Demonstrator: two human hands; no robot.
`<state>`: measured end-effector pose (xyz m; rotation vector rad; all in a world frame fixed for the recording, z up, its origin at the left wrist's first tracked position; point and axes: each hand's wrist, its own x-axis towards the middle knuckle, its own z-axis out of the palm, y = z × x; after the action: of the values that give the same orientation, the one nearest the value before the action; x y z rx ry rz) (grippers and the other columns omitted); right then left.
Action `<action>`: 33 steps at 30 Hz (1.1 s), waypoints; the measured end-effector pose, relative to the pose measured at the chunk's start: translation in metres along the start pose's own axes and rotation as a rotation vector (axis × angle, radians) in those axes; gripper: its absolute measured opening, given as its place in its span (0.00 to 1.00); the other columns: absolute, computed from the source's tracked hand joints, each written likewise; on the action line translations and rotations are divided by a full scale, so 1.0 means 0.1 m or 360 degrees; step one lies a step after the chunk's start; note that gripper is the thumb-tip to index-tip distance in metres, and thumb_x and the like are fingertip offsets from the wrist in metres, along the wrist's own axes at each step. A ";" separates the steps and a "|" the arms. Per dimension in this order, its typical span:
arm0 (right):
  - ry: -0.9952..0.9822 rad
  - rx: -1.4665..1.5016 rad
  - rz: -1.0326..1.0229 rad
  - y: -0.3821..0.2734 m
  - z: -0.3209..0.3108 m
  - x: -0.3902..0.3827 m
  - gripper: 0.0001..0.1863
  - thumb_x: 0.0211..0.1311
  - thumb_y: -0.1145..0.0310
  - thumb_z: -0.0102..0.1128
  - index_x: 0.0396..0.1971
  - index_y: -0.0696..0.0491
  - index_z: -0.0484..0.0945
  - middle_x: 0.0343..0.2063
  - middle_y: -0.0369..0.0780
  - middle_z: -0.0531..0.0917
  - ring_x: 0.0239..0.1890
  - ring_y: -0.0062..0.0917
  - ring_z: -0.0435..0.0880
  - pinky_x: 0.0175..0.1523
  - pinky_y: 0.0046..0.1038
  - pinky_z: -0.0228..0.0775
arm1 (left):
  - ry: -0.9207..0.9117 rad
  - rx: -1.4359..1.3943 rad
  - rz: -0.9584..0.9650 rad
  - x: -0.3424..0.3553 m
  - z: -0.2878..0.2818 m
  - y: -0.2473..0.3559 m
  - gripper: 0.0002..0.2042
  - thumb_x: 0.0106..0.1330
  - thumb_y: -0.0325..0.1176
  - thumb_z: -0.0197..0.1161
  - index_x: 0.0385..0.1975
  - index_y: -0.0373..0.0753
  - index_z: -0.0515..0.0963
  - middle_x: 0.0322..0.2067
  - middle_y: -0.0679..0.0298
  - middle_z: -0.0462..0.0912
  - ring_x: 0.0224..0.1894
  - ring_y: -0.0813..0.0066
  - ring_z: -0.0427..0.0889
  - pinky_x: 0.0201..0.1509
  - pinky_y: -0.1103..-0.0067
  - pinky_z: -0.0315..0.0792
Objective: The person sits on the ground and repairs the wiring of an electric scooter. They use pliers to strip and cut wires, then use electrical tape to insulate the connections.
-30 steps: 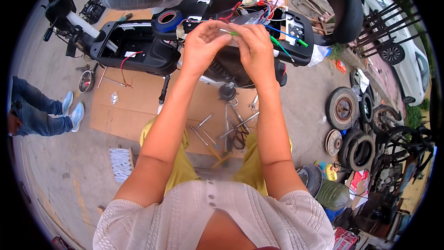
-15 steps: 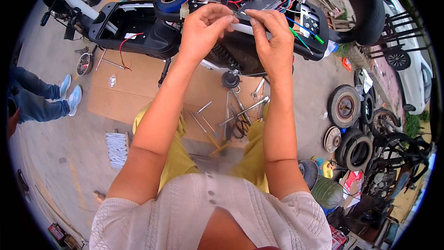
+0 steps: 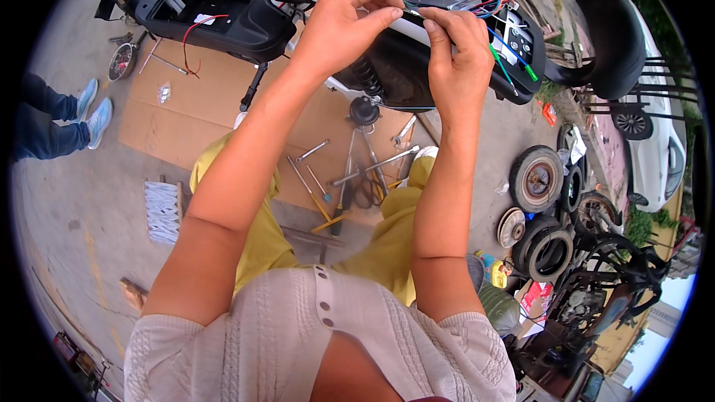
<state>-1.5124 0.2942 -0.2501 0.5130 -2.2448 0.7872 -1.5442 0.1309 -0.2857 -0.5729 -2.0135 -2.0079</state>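
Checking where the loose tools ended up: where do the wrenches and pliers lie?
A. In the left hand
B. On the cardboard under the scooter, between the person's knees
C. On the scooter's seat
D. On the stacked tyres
B: the wrenches and pliers lie spread on the cardboard below the scooter.

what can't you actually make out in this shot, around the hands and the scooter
Head view only:
- What the left hand and right hand pinch between their fingertips: too small, fingers cover it.
- Scooter front end: cut off by the top-left rim.
- Where the wires end: hidden behind the right hand.
- Person standing at left: only legs and shoes, cut by the edge.
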 end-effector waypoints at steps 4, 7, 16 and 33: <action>0.0007 -0.0003 0.0007 0.00 0.00 -0.01 0.06 0.56 0.76 0.61 0.33 0.53 0.83 0.29 0.38 0.80 0.36 0.34 0.75 0.44 0.32 0.65 | -0.0021 0.0045 -0.0012 0.01 -0.01 -0.01 0.06 0.63 0.27 0.65 0.37 0.35 0.81 0.27 0.70 0.80 0.22 0.87 0.70 0.24 0.87 0.64; -0.0007 -0.0020 -0.0005 0.01 0.02 0.00 0.06 0.56 0.76 0.62 0.33 0.52 0.84 0.28 0.37 0.80 0.36 0.34 0.75 0.43 0.32 0.64 | -0.0018 0.0061 -0.0029 0.00 -0.02 -0.01 0.06 0.63 0.29 0.65 0.37 0.35 0.81 0.27 0.70 0.80 0.22 0.87 0.70 0.24 0.87 0.64; 0.0014 -0.0025 -0.0056 0.04 0.03 -0.02 0.06 0.54 0.74 0.64 0.32 0.51 0.84 0.28 0.36 0.80 0.35 0.32 0.74 0.43 0.32 0.64 | -0.0078 0.0124 -0.0053 0.02 -0.02 0.04 0.07 0.64 0.29 0.64 0.38 0.34 0.80 0.29 0.70 0.81 0.27 0.88 0.73 0.26 0.86 0.66; -0.0006 0.0044 0.0012 -0.11 0.04 0.03 0.07 0.54 0.74 0.63 0.34 0.53 0.80 0.27 0.39 0.76 0.35 0.34 0.76 0.44 0.34 0.62 | -0.0216 -0.0207 -0.0316 0.06 0.02 0.11 0.06 0.66 0.28 0.60 0.39 0.33 0.78 0.28 0.70 0.79 0.25 0.87 0.71 0.29 0.86 0.67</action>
<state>-1.5102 0.2834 -0.2463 0.5194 -2.2434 0.8227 -1.5445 0.1329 -0.2729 -0.5696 -2.1028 -2.2871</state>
